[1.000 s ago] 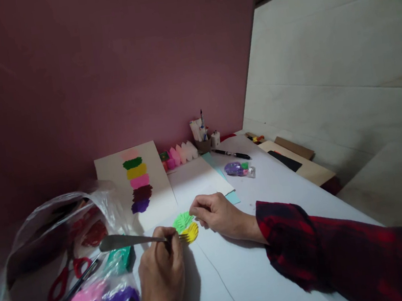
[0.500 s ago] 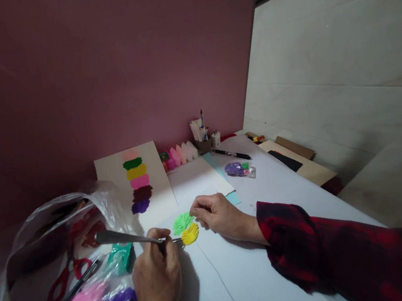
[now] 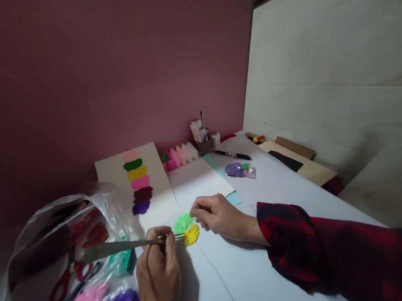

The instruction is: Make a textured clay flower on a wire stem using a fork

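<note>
A: What is the left hand (image 3: 159, 279) doing?

B: Its fingers (image 3: 160, 236) are clenched around a metal fork (image 3: 125, 247), held near the tines. The handle points away to the left, over a clear bag (image 3: 53, 268). The tines rest on a yellow clay patch (image 3: 191, 234).

A: And the right hand (image 3: 220, 214)?

B: It lies on the white sheet (image 3: 241, 283) just right of the patches. The fingertips (image 3: 196, 213) are pinched together at the edge of the green patch (image 3: 183, 222); I cannot tell whether they grip anything.

A: Where do the two patches sit?

B: On the sheet on the bench (image 3: 283, 184), between the hands. Green is behind, yellow in front, and they touch.

A: What else is around?

B: A board (image 3: 152, 176) with colour swatches leans against the maroon wall (image 3: 102, 74), behind the patches. The bag on the left holds red scissors (image 3: 64, 282) and pink and purple clay. A green block (image 3: 124, 260) sits beside the bag. Farther back are small paint pots (image 3: 181, 154), a cup (image 3: 203, 143) of tools, a black pen (image 3: 231, 155) and a small packet (image 3: 239, 169) of purple clay.
</note>
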Demonstrator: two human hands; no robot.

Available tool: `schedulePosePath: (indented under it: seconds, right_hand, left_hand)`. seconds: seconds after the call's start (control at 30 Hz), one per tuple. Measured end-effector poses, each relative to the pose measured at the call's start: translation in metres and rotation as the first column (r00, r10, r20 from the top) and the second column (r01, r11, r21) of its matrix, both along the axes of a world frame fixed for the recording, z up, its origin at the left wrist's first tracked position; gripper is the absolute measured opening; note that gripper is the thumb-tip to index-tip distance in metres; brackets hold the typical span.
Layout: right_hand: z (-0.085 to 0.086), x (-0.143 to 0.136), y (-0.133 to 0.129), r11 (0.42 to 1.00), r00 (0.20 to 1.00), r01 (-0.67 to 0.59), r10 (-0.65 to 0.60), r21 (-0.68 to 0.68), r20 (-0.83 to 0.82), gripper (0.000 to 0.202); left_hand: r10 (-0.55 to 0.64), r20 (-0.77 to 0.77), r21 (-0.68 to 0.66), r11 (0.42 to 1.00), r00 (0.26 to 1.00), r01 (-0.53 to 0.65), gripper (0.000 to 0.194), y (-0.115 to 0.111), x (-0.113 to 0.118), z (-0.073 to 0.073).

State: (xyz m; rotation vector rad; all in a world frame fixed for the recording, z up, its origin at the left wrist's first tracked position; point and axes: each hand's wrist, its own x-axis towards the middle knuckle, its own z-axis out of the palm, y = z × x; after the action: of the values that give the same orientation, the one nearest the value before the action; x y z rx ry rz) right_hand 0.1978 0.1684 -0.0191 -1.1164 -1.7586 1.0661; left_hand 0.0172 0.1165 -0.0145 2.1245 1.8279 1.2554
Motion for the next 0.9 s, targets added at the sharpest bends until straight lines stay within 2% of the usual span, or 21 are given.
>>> schedulePosePath:
  seconds: [0.13, 0.3, 0.53, 0.73, 0.9]
  right_hand:
    - [-0.0009, -0.0002, -0.0002, 1.000, 1.000, 0.000, 0.000, -0.001, -0.009, 0.019]
    - [-0.0008, -0.0004, -0.0002, 1.000, 1.000, -0.001, 0.001, -0.008, -0.010, 0.019]
    - [-0.0008, -0.0001, -0.0002, 1.000, 1.000, -0.001, 0.001, -0.001, -0.011, 0.019]
    - [-0.0009, -0.0003, -0.0001, 1.000, 1.000, 0.000, 0.000, -0.006, -0.001, 0.019]
    - [-0.0006, -0.0003, -0.0002, 1.000, 1.000, -0.001, 0.001, 0.003, -0.011, 0.019]
  left_hand:
    - [0.040, 0.056, -0.146, 0.989, 0.998, -0.031, 0.015, 0.0014, -0.0005, -0.0033]
    - [0.049, 0.073, -0.237, 0.971, 0.996, -0.031, 0.020, 0.0022, -0.0011, -0.0066]
    - [0.081, 0.039, -0.305, 0.950, 0.996, -0.065, 0.022, 0.0044, 0.0013, -0.0052]
    - [0.108, 0.007, -0.306, 0.947, 0.994, -0.100, 0.019, 0.0027, 0.0035, -0.0030]
    - [0.161, -0.065, -0.312, 0.934, 0.985, -0.173, 0.016, 0.0013, 0.0017, -0.0008]
